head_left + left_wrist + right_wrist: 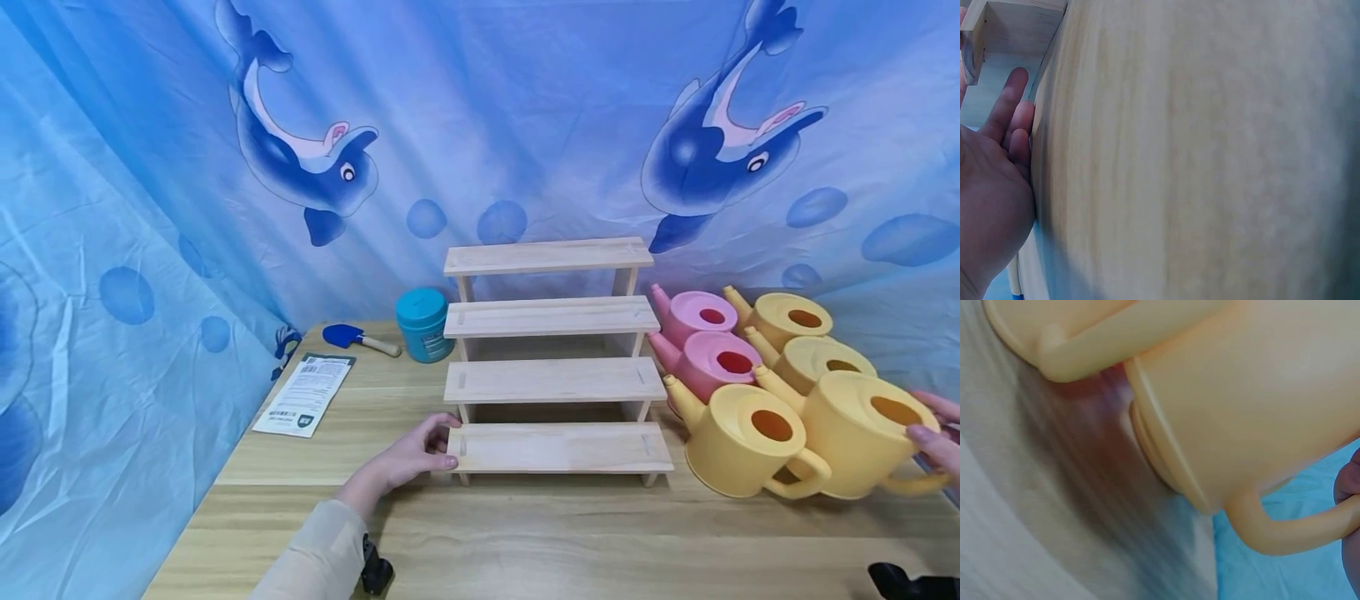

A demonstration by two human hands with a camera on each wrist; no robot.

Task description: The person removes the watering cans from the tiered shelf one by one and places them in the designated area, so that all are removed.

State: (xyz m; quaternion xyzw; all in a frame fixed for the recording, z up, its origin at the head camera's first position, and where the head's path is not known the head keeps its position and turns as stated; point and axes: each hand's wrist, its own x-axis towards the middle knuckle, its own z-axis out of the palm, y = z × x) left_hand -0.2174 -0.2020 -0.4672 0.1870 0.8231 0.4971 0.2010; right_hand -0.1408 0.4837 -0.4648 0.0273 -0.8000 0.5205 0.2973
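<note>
A pale wooden tiered stand (558,447) stands mid-table. My left hand (408,454) grips the left end of its lowest step, thumb at the front edge and index finger farther back. In the left wrist view, other fingers of the left hand (997,169) reach out near the tabletop. At the right edge of the head view, my right hand (941,433) holds a yellow watering can (851,433), partly out of frame. In the right wrist view, fingers (1349,481) meet the handle of that watering can (1254,406), whose base looks raised off the table.
Another yellow watering can (738,446) stands beside the held one. Behind are more yellow cans (813,358) and two pink cans (712,354). Left of the stand are a turquoise tub (422,325), a blue trowel (345,335) and a printed packet (303,396). A dolphin curtain (465,125) hangs behind.
</note>
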